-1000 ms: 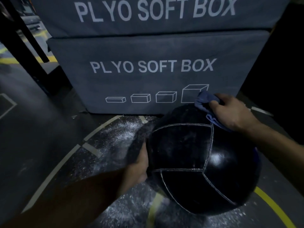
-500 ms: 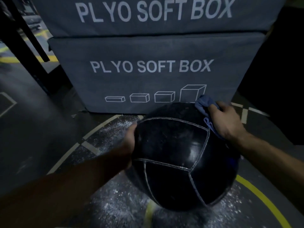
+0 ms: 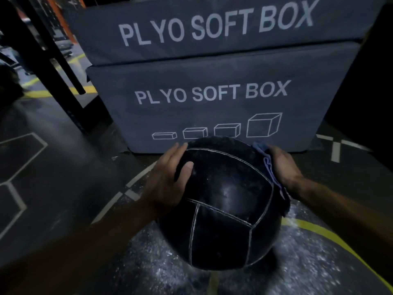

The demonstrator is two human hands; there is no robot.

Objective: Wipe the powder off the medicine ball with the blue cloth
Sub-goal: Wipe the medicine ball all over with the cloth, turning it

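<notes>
A black leather medicine ball (image 3: 223,201) with white stitched seams sits low in the middle of the head view, over the powdered floor. My left hand (image 3: 168,177) lies flat on its upper left side, fingers straight and thumb resting on the leather. My right hand (image 3: 282,165) holds the blue cloth (image 3: 268,165) against the ball's upper right side. Only a strip of the cloth shows along the ball's edge under my palm. My right fingertips are hidden behind the ball. Faint powder specks remain on the ball's top.
Two stacked grey plyo soft boxes (image 3: 212,92) stand right behind the ball. White powder (image 3: 148,262) is scattered on the dark floor around the ball, crossed by a yellow line (image 3: 331,235). A black rack post (image 3: 53,67) rises at the left.
The ball has turned and shifted left. My left hand moved from its lower left side up to its upper left. My right hand slid with the cloth down the right side.
</notes>
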